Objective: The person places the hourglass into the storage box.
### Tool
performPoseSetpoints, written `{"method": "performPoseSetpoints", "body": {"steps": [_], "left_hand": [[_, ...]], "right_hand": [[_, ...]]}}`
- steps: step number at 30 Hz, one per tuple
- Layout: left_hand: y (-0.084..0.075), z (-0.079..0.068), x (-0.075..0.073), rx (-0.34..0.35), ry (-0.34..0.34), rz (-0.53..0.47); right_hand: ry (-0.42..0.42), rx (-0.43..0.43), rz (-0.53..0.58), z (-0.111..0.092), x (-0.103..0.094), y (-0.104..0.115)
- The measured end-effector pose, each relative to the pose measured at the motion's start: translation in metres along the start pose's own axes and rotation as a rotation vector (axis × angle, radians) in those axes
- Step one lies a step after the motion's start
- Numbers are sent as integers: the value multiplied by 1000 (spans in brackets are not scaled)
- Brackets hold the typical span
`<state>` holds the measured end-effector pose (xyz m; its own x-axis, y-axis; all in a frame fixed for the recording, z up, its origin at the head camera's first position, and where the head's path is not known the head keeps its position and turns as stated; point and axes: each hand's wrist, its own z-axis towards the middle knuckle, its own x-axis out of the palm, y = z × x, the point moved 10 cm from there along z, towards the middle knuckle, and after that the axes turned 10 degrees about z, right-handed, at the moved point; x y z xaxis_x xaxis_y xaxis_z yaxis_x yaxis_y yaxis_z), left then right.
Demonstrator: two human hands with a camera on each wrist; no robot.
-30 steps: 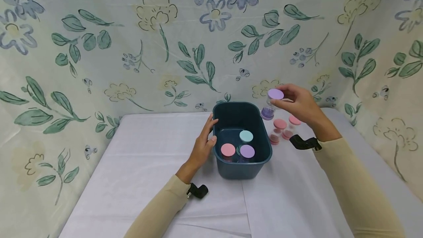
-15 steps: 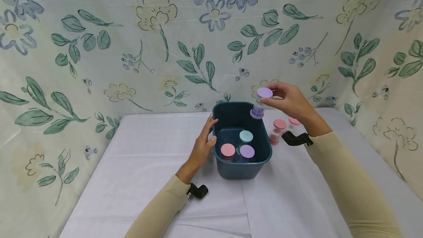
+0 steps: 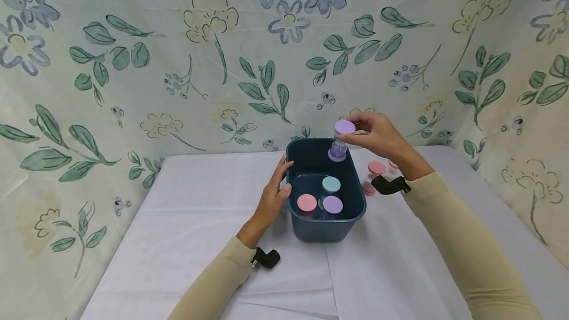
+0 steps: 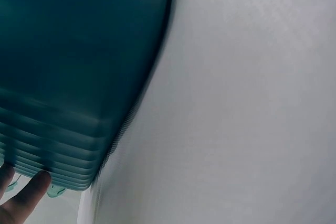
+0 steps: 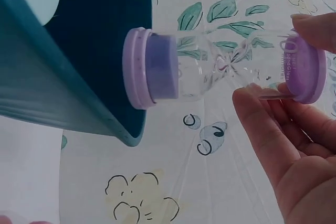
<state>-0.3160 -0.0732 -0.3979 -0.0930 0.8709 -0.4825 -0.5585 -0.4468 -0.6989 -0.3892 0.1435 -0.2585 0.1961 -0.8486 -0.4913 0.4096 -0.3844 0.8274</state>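
Note:
With thumb and fingertips, my right hand (image 3: pixel 379 136) pinches a purple sand timer (image 3: pixel 339 151) near its upper cap. The timer is over the far right part of a dark teal bin (image 3: pixel 326 231). In the right wrist view, the clear glass, its narrow waist and the purple sand at the lower end of the sand timer (image 5: pixel 194 66) show. My left hand (image 3: pixel 269 200) rests against the bin's left side, fingers extended along the rim. Inside the bin stand timers with a pink cap (image 3: pixel 306 202), a teal cap (image 3: pixel 331 184) and a purple cap (image 3: pixel 332 204).
Pink sand timers (image 3: pixel 376 167) stand on the white cloth right of the bin, partly hidden behind my right wrist. White cloth (image 3: pixel 213 221) covers the table. A floral curtain (image 3: pixel 266 93) hangs behind the table's far edge.
My right hand has carried the purple sand timer leftward, from beyond the bin's right rim to above the bin's opening. The left hand and the bin have stayed in place.

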Motion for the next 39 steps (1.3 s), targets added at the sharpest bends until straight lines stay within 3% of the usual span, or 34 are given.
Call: {"method": "performPoseSetpoints", "body": {"steps": [22,25,32,39], "left_hand": [[-1,0,0,16,-2,1],[-7,0,-2,25,-2,-7],[-39,0,-15,11,13,-37],[-42,-1,-16,4,14,-21]], "right_hand": [[102,47,36,8,29,-25],[104,44,28,8,32,-29],[108,-15,3,8,38,-32],[118,-11,-57,8,44,-38]]}}
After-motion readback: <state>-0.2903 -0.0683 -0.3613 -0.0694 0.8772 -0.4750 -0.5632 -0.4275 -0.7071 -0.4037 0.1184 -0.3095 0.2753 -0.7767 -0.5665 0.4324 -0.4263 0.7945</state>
